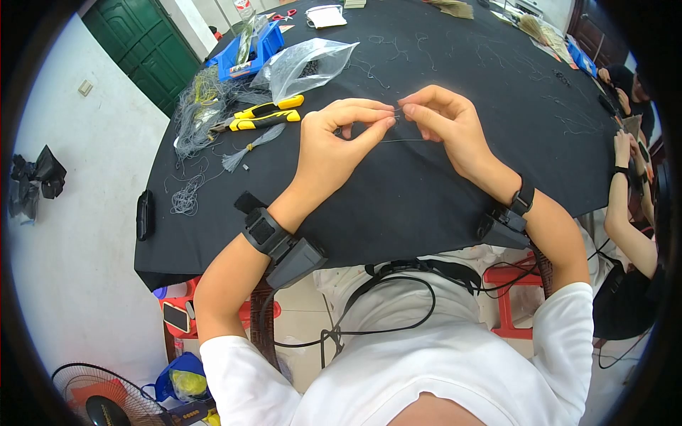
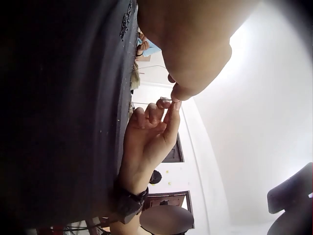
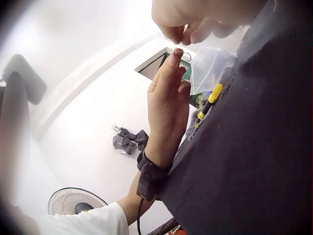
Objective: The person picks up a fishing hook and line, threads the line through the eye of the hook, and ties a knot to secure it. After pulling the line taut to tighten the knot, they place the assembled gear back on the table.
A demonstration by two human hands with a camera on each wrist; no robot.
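Both hands meet in front of the body, above the black cloth. My left hand (image 1: 330, 145) pinches a small curved metal hook (image 3: 187, 56) between thumb and index finger; its bend stands out beside the fingertips in the right wrist view. Very near it, the thumb and index finger of my right hand (image 1: 455, 131) pinch a thin fishing line (image 1: 412, 140). The line runs across between the two hands, and a short stretch of it spans the fingertips. Fingers partly hide the hook and the line's end.
Yellow-and-black pliers (image 1: 266, 113) lie left of the hands, near a tied bundle of grey line (image 1: 252, 148) and a loose tangle (image 1: 186, 197). Behind are a clear plastic bag (image 1: 305, 67) and a blue bin (image 1: 263, 46). Another person's arm (image 1: 625, 206) is at right.
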